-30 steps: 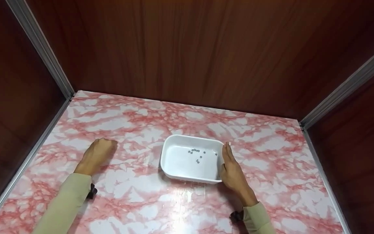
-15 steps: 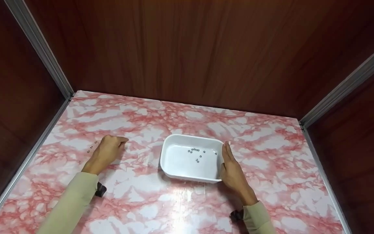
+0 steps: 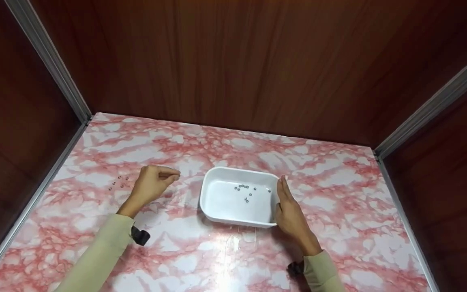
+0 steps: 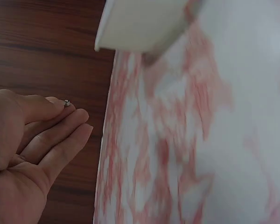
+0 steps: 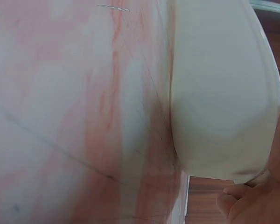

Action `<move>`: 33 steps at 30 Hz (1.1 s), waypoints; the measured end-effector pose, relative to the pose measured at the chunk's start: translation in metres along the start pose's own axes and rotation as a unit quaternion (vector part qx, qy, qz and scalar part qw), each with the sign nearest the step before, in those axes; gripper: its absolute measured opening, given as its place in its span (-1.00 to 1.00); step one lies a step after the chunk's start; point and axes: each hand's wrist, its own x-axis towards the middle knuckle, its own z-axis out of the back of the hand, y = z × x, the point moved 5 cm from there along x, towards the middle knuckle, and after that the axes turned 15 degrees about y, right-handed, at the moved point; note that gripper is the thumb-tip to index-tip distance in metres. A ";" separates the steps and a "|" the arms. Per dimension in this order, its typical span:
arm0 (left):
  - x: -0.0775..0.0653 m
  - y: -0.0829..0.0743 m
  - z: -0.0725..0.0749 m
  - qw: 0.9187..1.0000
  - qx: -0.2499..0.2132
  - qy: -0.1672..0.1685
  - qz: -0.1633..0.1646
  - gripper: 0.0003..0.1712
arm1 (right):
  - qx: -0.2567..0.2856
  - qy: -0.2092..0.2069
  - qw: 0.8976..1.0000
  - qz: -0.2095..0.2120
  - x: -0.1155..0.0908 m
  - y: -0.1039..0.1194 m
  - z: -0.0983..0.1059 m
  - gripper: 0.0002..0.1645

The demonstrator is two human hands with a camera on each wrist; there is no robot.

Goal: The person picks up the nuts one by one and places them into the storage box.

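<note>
My left hand (image 3: pixel 150 184) is over the table, left of a white rectangular tray (image 3: pixel 225 209). Between its thumb and fingertips it pinches a tiny shiny metal piece (image 4: pixel 66 102). The other fingers lie loosely bent below. At the tray's right end, my right hand (image 3: pixel 292 215) holds the rim, fingers long against the outer side and thumb at the edge. Several small round grey metal pieces (image 3: pixel 243 186) lie scattered on the tray floor. More such pieces (image 3: pixel 114 183) lie on the table left of my left hand. In the right wrist view, the tray wall (image 5: pixel 219 93) hides part of the fingers.
The table (image 3: pixel 185 255) has a red-and-white marbled top. Dark wood panels (image 3: pixel 217 65) rise behind it and at both sides, with metal corner strips (image 3: pixel 55 61). A bright reflection lies on the table in front of the tray.
My left hand has moved right toward the tray, with thumb and fingertips now pointing at it. The pieces on the table at left have come into sight. Right hand and tray stay put.
</note>
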 end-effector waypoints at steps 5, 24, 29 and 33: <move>0.007 -0.010 -0.011 0.997 -0.074 0.016 0.014 -0.80 | -0.003 -0.004 1.000 -0.001 0.000 0.000 0.000 -0.18; 0.043 -0.054 -0.056 0.971 -0.210 0.117 0.002 -0.75 | -0.001 0.003 1.000 -0.006 0.001 0.000 0.000 -0.18; 0.053 -0.064 -0.068 0.963 -0.231 0.137 -0.003 -0.78 | 0.005 0.003 1.000 -0.009 0.000 0.000 0.000 -0.17; 0.061 -0.070 -0.077 0.959 -0.236 0.156 -0.001 -0.77 | 0.000 0.001 1.000 -0.006 0.000 0.000 0.001 -0.17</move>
